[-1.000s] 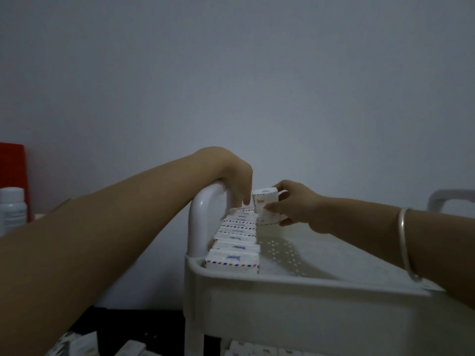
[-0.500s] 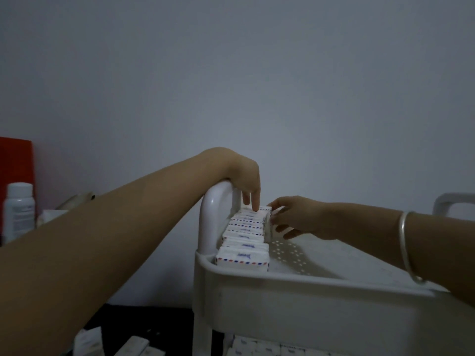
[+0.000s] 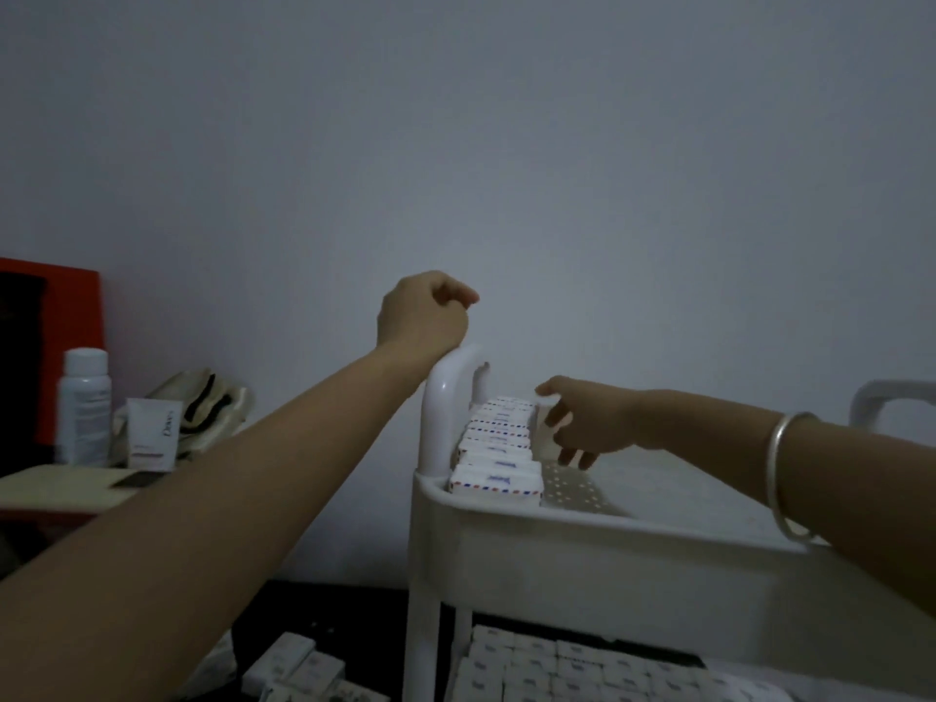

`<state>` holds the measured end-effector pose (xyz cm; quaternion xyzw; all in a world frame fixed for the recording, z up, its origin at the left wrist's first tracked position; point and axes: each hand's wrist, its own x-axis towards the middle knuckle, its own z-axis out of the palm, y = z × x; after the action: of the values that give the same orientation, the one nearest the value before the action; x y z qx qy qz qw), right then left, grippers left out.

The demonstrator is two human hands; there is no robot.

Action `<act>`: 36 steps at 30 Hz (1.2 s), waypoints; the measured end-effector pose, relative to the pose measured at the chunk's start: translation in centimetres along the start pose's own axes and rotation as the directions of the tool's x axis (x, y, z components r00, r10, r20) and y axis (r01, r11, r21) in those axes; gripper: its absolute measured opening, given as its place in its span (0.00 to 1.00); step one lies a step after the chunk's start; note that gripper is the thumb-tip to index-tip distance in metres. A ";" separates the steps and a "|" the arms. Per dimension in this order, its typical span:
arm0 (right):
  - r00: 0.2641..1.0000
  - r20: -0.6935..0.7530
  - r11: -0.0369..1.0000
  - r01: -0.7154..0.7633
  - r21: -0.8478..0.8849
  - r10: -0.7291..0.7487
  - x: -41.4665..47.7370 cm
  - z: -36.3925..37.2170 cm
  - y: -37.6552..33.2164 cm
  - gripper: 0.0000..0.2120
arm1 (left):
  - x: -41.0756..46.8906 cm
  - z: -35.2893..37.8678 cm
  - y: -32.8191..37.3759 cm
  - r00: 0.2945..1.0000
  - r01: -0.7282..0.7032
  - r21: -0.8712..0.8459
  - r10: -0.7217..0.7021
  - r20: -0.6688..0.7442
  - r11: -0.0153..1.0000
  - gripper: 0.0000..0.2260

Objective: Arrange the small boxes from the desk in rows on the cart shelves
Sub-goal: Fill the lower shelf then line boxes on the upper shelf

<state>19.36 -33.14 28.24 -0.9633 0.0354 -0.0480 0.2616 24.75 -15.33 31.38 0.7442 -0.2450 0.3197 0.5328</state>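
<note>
A row of several small white boxes with red-and-blue striped edges (image 3: 499,461) runs along the left side of the white cart's top shelf (image 3: 608,544). My right hand (image 3: 582,423) reaches in from the right, fingers loosely spread, its fingertips touching the far end of the row. My left hand (image 3: 423,316) is raised above the cart's left handle (image 3: 445,397), fingers curled and holding nothing. More small boxes (image 3: 572,671) lie in rows on the lower shelf, and loose boxes (image 3: 299,671) lie at the bottom left.
To the left, a desk (image 3: 61,491) carries a white bottle (image 3: 83,405), a small white tube (image 3: 152,433) and a cloth bag (image 3: 202,407), before a red object (image 3: 55,316). The cart's right handle (image 3: 891,402) rises at the far right. A plain wall is behind.
My right hand set its box at the far end of the row and released it. My left hand lifted off the row and rose above the handle. The view shifted right.
</note>
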 end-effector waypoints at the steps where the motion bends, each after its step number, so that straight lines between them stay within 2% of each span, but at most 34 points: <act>1: 0.999 -0.034 0.996 0.019 -0.093 -0.022 -0.3 -0.4 -0.2 0.32 | -0.7 -0.6 -0.7 1.000 0.007 -0.004 -0.007 -0.008 1.000 0.15; 4: 0.989 -0.099 0.939 0.071 -0.336 -0.110 -2.0 -1.9 -1.3 0.26 | -3.3 -2.6 -2.9 1.000 0.012 0.034 -0.012 0.006 0.999 0.13; 7: 0.953 -0.187 0.910 0.153 -0.385 -0.239 -5.0 -2.6 -3.5 0.12 | -6.4 -4.8 -5.8 0.991 0.008 0.214 -0.036 0.127 0.977 0.15; 9: 0.886 -0.304 0.904 0.234 -0.357 -0.349 -7.7 -2.2 -5.4 0.07 | -8.7 -6.2 -8.0 0.959 -0.002 0.283 -0.079 0.273 0.959 0.17; 12: 0.753 -0.450 0.877 0.402 -0.263 -0.480 -12.3 0.2 -7.9 0.07 | -12.3 -8.3 -11.8 0.851 -0.011 0.342 -0.170 0.496 0.940 0.15; 15: 0.654 -0.497 0.801 0.575 -0.164 -0.571 -16.3 4.4 -9.7 0.07 | -15.6 -9.7 -15.9 0.754 -0.025 0.455 -0.282 0.593 0.890 0.12; 17: 0.657 -0.450 0.766 0.634 -0.103 -0.605 -18.0 7.9 -10.2 0.04 | -17.5 -10.3 -18.7 0.717 -0.019 0.528 -0.356 0.600 0.849 0.11; 19: 0.712 -0.343 0.773 0.630 -0.071 -0.613 -18.5 11.6 -9.8 0.01 | -19.2 -10.9 -21.1 0.688 -0.029 0.603 -0.421 0.590 0.797 0.12; 21: 0.793 -0.199 0.816 0.573 -0.076 -0.575 -17.8 15.7 -9.0 0.08 | -20.6 -11.4 -23.0 0.686 -0.069 0.659 -0.444 0.576 0.749 0.14; 24: 0.928 0.098 0.920 0.369 -0.132 -0.358 -14.8 22.5 -6.7 0.20 | -22.1 -12.1 -24.4 0.684 -0.153 0.695 -0.433 0.587 0.702 0.12; 26: 0.943 0.281 0.943 0.245 -0.224 -0.178 -12.3 26.9 -5.2 0.26 | -22.8 -12.2 -24.7 0.723 -0.257 0.725 -0.371 0.583 0.639 0.09; 27: 0.943 0.316 0.943 0.195 -0.271 -0.105 -11.3 28.7 -4.8 0.28 | -23.1 -12.1 -24.8 0.751 -0.300 0.745 -0.333 0.570 0.596 0.10; 29: 0.958 0.285 0.925 0.125 -0.359 -0.019 -9.5 31.1 -4.2 0.30 | -23.5 -12.1 -24.7 0.784 -0.314 0.781 -0.317 0.534 0.540 0.14; 32: 0.973 0.225 0.885 0.056 -0.463 0.057 -7.5 33.1 -3.6 0.32 | -24.3 -12.1 -24.8 0.743 -0.296 0.801 -0.402 0.535 0.520 0.21; 34: 0.972 0.193 0.882 -0.031 -0.470 0.137 -6.4 34.1 -2.8 0.33 | -24.7 -12.1 -24.8 0.712 -0.288 0.793 -0.435 0.552 0.536 0.23; 36: 0.964 0.194 0.885 -0.073 -0.461 0.181 -5.3 34.9 -2.0 0.34 | -24.8 -12.3 -25.0 0.714 -0.240 0.764 -0.424 0.557 0.599 0.25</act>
<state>18.04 -13.43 -1.10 -0.9921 0.0783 0.0912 0.0369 23.00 4.79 -0.01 0.9745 -0.2141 0.0604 0.0287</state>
